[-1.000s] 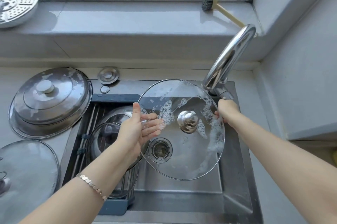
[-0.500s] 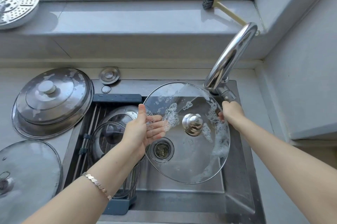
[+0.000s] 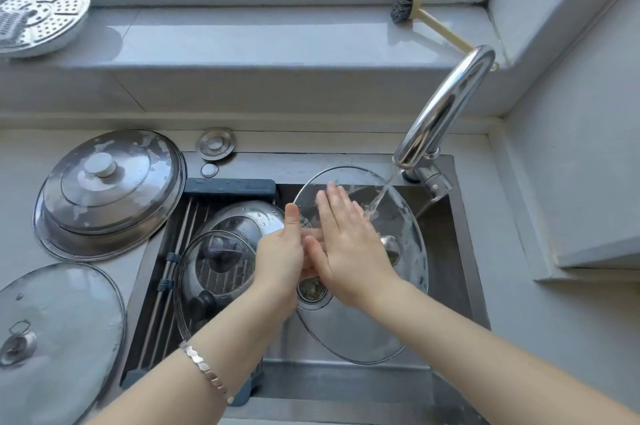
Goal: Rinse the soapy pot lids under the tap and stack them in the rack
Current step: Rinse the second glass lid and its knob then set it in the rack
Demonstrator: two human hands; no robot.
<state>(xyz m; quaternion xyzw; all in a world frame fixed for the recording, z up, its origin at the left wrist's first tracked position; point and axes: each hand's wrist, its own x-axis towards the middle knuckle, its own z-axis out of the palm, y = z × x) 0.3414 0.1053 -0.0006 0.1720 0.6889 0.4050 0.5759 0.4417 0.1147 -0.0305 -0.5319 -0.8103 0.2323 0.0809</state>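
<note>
The left hand (image 3: 280,258) gripped the large glass lid (image 3: 363,331) at its left rim, thumb on the upper face and fingers curled beneath the glass. The right hand (image 3: 346,251) lay flat on the upper face of the lid, fingers straight and close together, holding nothing. The lid was tilted over the sink (image 3: 346,386), and its metal knob (image 3: 391,248) showed just right of the right hand. The tap (image 3: 446,106) was running. The water stream (image 3: 381,196) struck the lid's upper part just beside the right hand's fingertips. Traces of suds clung to the right edge of the glass.

The rack (image 3: 228,186) sat in the left part of the sink. It carried two lids: a domed steel lid (image 3: 242,217) at the back and a black-knobbed glass lid (image 3: 214,272) overlapping it in front. The left wrist bore a bracelet (image 3: 204,369).

On the surface to the left of the sink lay a wide steel lid (image 3: 107,189) with soap marks and, nearer the camera, a flat glass lid (image 3: 59,327). A small steel disc (image 3: 215,143) lay behind the rack. The windowsill (image 3: 242,40) carried a perforated steamer plate (image 3: 38,18) at the left and a brush (image 3: 408,9) at the right.
</note>
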